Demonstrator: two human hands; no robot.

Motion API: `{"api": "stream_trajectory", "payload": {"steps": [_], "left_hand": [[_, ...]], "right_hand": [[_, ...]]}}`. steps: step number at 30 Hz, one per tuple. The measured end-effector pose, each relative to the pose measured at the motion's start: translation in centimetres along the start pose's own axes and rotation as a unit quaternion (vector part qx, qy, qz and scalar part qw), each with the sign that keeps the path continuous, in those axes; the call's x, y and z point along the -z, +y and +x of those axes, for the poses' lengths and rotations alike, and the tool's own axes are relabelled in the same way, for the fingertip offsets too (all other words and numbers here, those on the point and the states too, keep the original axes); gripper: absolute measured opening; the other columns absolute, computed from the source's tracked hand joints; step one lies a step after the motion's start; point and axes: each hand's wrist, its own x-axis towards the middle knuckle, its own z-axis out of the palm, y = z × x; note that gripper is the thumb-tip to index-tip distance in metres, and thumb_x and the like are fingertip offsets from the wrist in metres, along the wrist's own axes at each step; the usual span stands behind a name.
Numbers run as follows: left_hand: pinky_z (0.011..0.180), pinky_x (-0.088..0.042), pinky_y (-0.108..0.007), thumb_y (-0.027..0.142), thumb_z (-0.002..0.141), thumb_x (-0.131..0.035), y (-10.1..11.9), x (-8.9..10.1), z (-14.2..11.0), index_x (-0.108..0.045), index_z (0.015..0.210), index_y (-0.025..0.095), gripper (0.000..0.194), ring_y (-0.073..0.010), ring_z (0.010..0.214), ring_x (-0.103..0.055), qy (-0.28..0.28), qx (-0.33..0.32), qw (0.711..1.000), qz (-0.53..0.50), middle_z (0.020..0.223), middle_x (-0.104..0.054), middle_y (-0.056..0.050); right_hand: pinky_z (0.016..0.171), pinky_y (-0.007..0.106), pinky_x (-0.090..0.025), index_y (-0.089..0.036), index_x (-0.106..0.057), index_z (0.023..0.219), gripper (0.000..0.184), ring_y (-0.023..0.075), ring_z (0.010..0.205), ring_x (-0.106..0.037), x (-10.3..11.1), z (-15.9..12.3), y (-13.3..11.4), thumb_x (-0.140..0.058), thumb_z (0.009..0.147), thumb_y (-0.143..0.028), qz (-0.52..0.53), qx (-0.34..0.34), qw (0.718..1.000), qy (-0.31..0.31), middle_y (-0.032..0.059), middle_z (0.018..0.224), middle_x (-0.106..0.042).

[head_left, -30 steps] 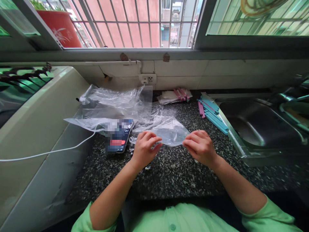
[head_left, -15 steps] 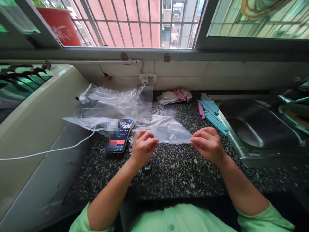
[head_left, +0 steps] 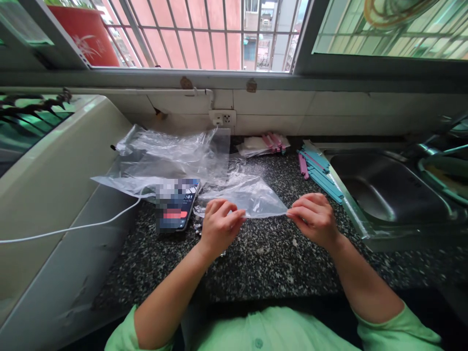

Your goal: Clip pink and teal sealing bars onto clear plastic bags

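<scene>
A clear plastic bag [head_left: 261,197] is stretched between my two hands just above the dark speckled countertop [head_left: 270,263]. My left hand [head_left: 223,222] pinches its near edge, fingers closed, with the thumb and fingertips together. At the bag's right corner, my right hand [head_left: 314,217] grips the plastic between thumb and fingers. The rest of the bag spreads away from me, crumpled and shiny. Just left of my left hand lies a phone [head_left: 185,207], its screen lit and partly blurred out. Small shiny bits [head_left: 198,228] lie between the phone and my left hand, too small to name.
More clear plastic bags [head_left: 171,151] are heaped at the back left, beside a white cable [head_left: 91,225]. Blue strips [head_left: 323,178] and pink strips [head_left: 303,165] lie left of the steel sink [head_left: 383,185]. A packet with pink strips [head_left: 263,144] sits by the wall.
My left hand has slid slightly right along the bag's near edge, closer to my right hand. My right hand keeps its pinch at the corner.
</scene>
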Motion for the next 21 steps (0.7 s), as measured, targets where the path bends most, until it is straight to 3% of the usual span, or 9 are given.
{"api": "stream_trajectory", "payload": {"steps": [7, 17, 21], "left_hand": [[0.073, -0.038, -0.031, 0.020, 0.080, -0.056, 0.7, -0.6, -0.2, -0.064, 0.072, 0.022, 0.011, -0.0168, 0.078, -0.049, -0.012, 0.021, 0.998, -0.063, 0.072, -0.062, -0.002], [0.072, -0.039, -0.031, 0.019, 0.080, -0.055, 1.0, -0.7, -0.1, -0.062, 0.075, 0.021, 0.009, -0.0175, 0.078, -0.048, -0.031, 0.010, 0.997, -0.067, 0.073, -0.061, -0.002], [0.072, -0.039, -0.031, 0.018, 0.081, -0.053, 1.2, -0.9, -0.2, -0.061, 0.074, 0.019, 0.011, -0.0177, 0.079, -0.048, -0.030, -0.001, 0.998, -0.062, 0.073, -0.061, -0.003]], "right_hand": [[0.072, 0.032, -0.038, -0.020, -0.061, 0.074, 0.004, 0.0162, 0.075, -0.052, -0.3, 0.2, -0.3, -0.060, 0.078, -0.021, 0.022, -0.011, 0.999, -0.041, 0.0020, 0.074, -0.064], [0.074, 0.032, -0.036, -0.021, -0.061, 0.071, 0.009, 0.0156, 0.076, -0.051, -0.8, 0.0, -0.7, -0.057, 0.078, -0.017, 0.041, 0.010, 0.997, -0.072, 0.0003, 0.072, -0.064], [0.075, 0.033, -0.037, -0.021, -0.063, 0.078, 0.004, 0.0170, 0.078, -0.052, -1.0, 0.3, -1.1, -0.060, 0.078, -0.023, 0.023, 0.006, 0.997, -0.072, 0.0021, 0.078, -0.065]]}}
